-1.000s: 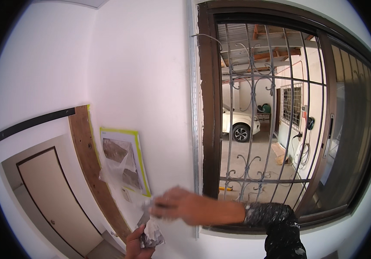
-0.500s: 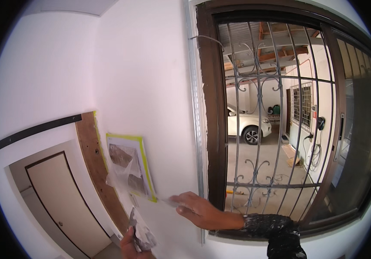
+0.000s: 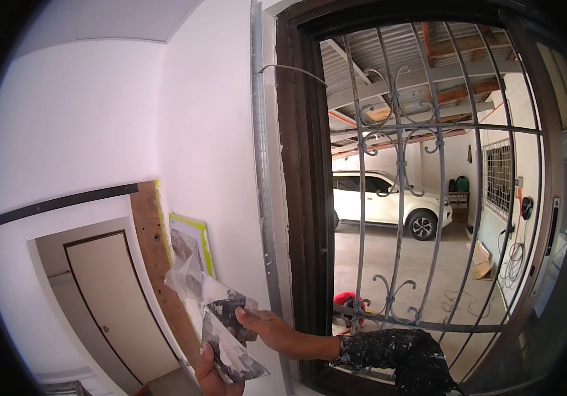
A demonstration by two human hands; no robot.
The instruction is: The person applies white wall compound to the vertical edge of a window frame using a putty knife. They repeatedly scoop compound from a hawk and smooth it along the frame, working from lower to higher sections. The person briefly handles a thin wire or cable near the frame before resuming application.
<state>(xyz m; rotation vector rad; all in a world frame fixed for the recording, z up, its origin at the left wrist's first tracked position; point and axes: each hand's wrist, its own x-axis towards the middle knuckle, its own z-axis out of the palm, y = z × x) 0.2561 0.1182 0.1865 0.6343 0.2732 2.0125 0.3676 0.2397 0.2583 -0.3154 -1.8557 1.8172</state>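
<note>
My left hand (image 3: 212, 369) grips a flat scraper blade (image 3: 237, 358) smeared with white and grey compound at the bottom centre. Just above it my right hand (image 3: 257, 327), fingers closed, holds a second spattered scraper (image 3: 225, 298), whose blade overlaps or touches the first. Behind the blades a board edged with yellow-green tape (image 3: 201, 237), with loose translucent plastic (image 3: 181, 267) over it, is on the white wall (image 3: 211, 132), beside a brown wooden strip (image 3: 146, 218). The handles are hidden in my fingers.
A dark-framed window (image 3: 293, 165) with a metal grille (image 3: 399, 165) fills the right; behind it are a white car (image 3: 379, 198) and a red object (image 3: 348, 305), too obscured to make out. A metal strip (image 3: 264, 198) runs beside the frame. A door (image 3: 102, 297) stands at lower left.
My view has shifted nearer the window. My right hand has brought its blade over the one in my left hand. The red object has appeared behind the grille.
</note>
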